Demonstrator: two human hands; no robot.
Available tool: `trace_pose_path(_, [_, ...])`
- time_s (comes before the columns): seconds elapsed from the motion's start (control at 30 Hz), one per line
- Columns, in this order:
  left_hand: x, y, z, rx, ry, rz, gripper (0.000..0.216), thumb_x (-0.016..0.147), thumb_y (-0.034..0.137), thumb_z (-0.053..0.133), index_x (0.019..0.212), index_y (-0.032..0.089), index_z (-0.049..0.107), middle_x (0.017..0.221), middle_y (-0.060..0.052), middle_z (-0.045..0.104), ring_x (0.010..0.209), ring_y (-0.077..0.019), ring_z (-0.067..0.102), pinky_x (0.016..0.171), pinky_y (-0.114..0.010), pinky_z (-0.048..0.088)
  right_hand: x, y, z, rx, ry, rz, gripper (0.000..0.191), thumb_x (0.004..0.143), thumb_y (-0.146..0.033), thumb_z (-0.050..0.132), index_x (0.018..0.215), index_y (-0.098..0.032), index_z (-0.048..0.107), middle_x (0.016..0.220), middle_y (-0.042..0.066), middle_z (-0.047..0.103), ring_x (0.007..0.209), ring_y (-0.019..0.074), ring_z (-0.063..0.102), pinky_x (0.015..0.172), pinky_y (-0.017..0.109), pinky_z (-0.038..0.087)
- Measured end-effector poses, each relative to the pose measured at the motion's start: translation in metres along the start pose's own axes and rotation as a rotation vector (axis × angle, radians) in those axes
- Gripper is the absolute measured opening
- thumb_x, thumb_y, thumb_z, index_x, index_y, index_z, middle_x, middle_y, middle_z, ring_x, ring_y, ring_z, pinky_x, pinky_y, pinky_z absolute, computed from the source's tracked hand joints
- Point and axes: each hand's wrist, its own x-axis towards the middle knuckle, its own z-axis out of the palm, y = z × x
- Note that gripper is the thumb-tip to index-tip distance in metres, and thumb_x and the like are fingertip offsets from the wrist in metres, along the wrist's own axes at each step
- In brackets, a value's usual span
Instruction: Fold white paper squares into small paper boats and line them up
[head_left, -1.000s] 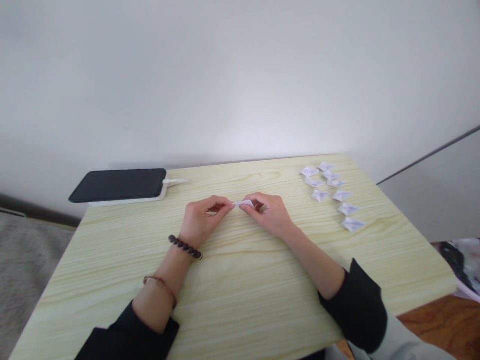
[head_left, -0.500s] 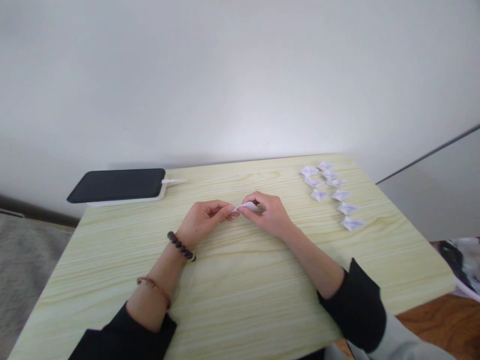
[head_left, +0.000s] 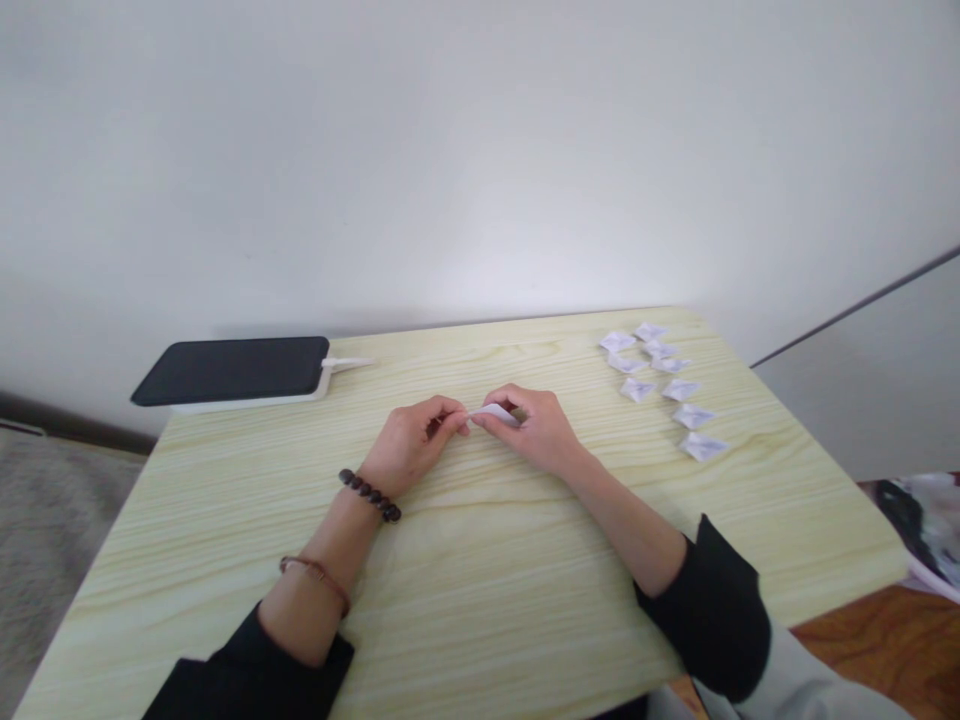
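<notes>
Between my two hands, above the middle of the table, is a small piece of folded white paper (head_left: 498,411). My left hand (head_left: 420,436) pinches its left tip between thumb and fingers. The wider right part is gripped by my right hand (head_left: 534,428), thumb on the near side and fingers behind. My fingers cover part of the paper, so its full shape is hidden. To the right of my right hand, several small folded white paper pieces (head_left: 703,446) with pointed ends lie in two uneven columns.
A black-screened phone (head_left: 236,368) rests on a white block at the back left, with a white plug and cable (head_left: 348,364) at its right end. The pale wood-grain table (head_left: 480,580) meets a white wall (head_left: 480,160) behind. Cloth-like items (head_left: 926,520) lie beyond the right edge.
My left fingers have closed more tightly on the paper's left tip, and the left wrist has turned and shifted slightly right. My right hand keeps its hold, almost unmoved.
</notes>
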Motion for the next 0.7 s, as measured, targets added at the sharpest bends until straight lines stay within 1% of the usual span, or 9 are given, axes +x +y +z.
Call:
trace_pose_path(0.1, [0.0000,-0.0004,0.0012,-0.006,0.023,0.017,0.029,0.087,0.041,0.050,0.081,0.018,0.067,0.073,0.000,0.069,0.057,-0.0112,0.054,0.055,-0.022,0.040,0.0004,-0.0007,-0.0006,0.017,0.012,0.024,0.013,0.080,-0.032,0.065,0.081,-0.018,0.066,0.071,-0.001,0.068,0.062,0.0106,0.060,0.058,0.020,0.042])
trace_pose_path(0.27, [-0.0007,0.0012,0.0007,-0.056,0.005,-0.005,0.028,0.086,0.041,0.052,0.087,0.018,0.068,0.077,-0.001,0.072,0.058,-0.0119,0.058,0.057,-0.023,0.043,-0.0011,0.0003,-0.0008,0.012,0.011,0.009,0.015,0.081,-0.034,0.065,0.080,-0.019,0.066,0.072,-0.001,0.068,0.063,0.0110,0.060,0.060,0.020,0.042])
trace_pose_path(0.4, [-0.0004,0.0030,-0.0006,-0.054,0.002,-0.047,0.028,0.085,0.041,0.053,0.083,0.018,0.069,0.077,-0.001,0.073,0.062,-0.0134,0.059,0.058,-0.023,0.043,-0.0015,0.0002,-0.0006,0.016,-0.012,0.006,0.014,0.082,-0.033,0.064,0.081,-0.019,0.067,0.073,-0.001,0.069,0.064,0.0111,0.060,0.060,0.020,0.043])
trace_pose_path(0.5, [0.0007,0.0032,-0.0010,-0.074,0.030,-0.094,0.029,0.084,0.042,0.054,0.081,0.017,0.069,0.074,-0.002,0.072,0.057,-0.0122,0.056,0.055,-0.023,0.042,-0.0004,-0.0005,-0.0009,0.022,-0.010,0.025,0.013,0.083,-0.029,0.060,0.085,-0.018,0.068,0.074,0.000,0.070,0.064,0.0113,0.061,0.060,0.021,0.044])
trace_pose_path(0.6, [0.0013,0.0027,-0.0009,-0.167,0.073,-0.161,0.030,0.083,0.043,0.056,0.083,0.015,0.066,0.076,-0.003,0.071,0.052,-0.0105,0.054,0.052,-0.022,0.043,0.0012,-0.0007,-0.0014,0.042,0.026,0.068,0.016,0.084,-0.027,0.059,0.093,-0.017,0.068,0.080,0.002,0.071,0.066,0.0120,0.061,0.062,0.021,0.046])
trace_pose_path(0.7, [0.0009,0.0028,-0.0011,-0.229,0.066,-0.182,0.032,0.082,0.045,0.057,0.090,0.015,0.066,0.082,-0.004,0.072,0.053,-0.0107,0.055,0.053,-0.023,0.045,0.0023,0.0000,-0.0014,0.055,0.048,0.097,0.019,0.084,-0.028,0.059,0.095,-0.017,0.069,0.085,0.003,0.072,0.068,0.0128,0.062,0.064,0.023,0.047])
